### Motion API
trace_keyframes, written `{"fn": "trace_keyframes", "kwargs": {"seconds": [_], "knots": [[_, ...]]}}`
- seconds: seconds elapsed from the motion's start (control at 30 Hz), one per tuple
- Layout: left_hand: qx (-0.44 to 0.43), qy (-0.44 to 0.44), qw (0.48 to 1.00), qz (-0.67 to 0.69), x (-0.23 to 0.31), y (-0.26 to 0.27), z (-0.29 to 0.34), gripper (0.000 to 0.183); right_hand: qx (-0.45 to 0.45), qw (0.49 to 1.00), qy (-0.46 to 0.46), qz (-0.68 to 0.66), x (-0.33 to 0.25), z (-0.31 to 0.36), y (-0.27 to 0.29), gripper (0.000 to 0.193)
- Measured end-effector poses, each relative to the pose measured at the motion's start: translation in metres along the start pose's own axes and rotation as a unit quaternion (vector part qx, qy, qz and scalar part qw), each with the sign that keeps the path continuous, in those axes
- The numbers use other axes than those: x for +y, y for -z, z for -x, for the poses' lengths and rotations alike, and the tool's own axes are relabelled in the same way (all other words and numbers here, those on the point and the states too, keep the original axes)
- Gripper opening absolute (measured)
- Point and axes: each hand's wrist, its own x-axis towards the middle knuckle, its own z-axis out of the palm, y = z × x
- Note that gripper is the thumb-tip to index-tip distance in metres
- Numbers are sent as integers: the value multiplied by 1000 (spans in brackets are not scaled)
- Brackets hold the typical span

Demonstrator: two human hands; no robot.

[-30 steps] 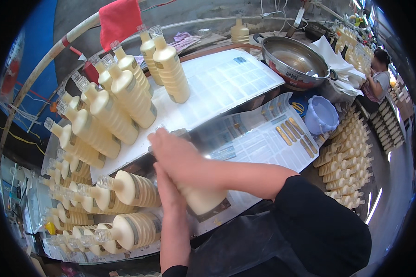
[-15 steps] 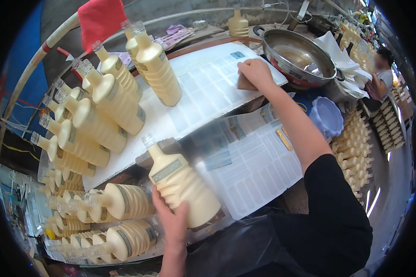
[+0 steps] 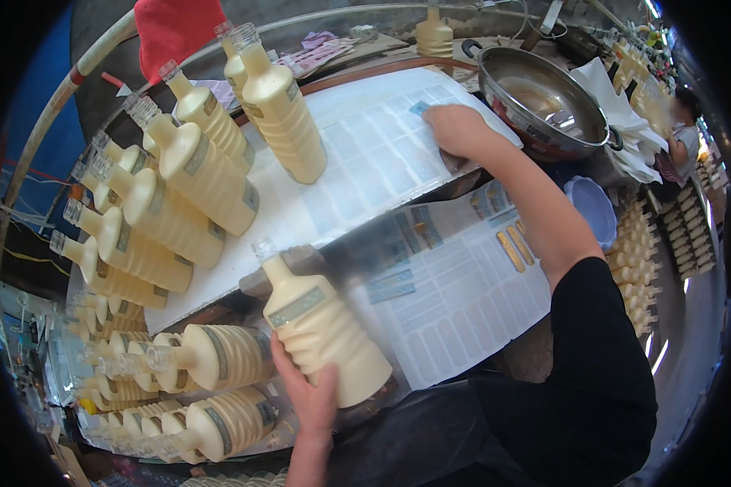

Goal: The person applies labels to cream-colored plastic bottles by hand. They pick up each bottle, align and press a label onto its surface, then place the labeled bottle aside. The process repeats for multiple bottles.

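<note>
A cream bottle with a clear threaded neck, a ribbed body and a grey-green patterned band leans back in front of me. My left hand is closed round its lower left side, thumb on the front. My right hand is at the far right of the white board, its fingers closed and touching a small blue decal. Under the palm shows part of a small brown flat piece, mostly hidden. Pale sheets of decals lie on the board.
Several cream bottles stand on the board's left; others lie below. Another decal sheet with gold strips is nearer me. A metal pan and a blue basin are at right. Another person is far right.
My right hand has turned and its fingertips have come onto the blue decal; the brown piece is more covered. The left hand still holds the bottle. The whole view has shifted slightly.
</note>
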Motion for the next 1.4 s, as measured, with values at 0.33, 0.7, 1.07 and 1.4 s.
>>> {"fn": "trace_keyframes", "kwargs": {"seconds": [0.33,0.7,1.07,1.4], "knots": [[4,-13,1000,-11,1,-2,-1,93,170,976,100,-88,-33,139,-15,38],[35,-51,996,-65,-28,17,44,77,39,874,59,-480,-76,180,-16,16],[11,-7,994,106,-15,17,40,68,277,786,508,-216,-184,267,-19,20],[54,-27,997,47,-25,4,39,61,281,807,458,-246,-167,283,-40,23]]}}
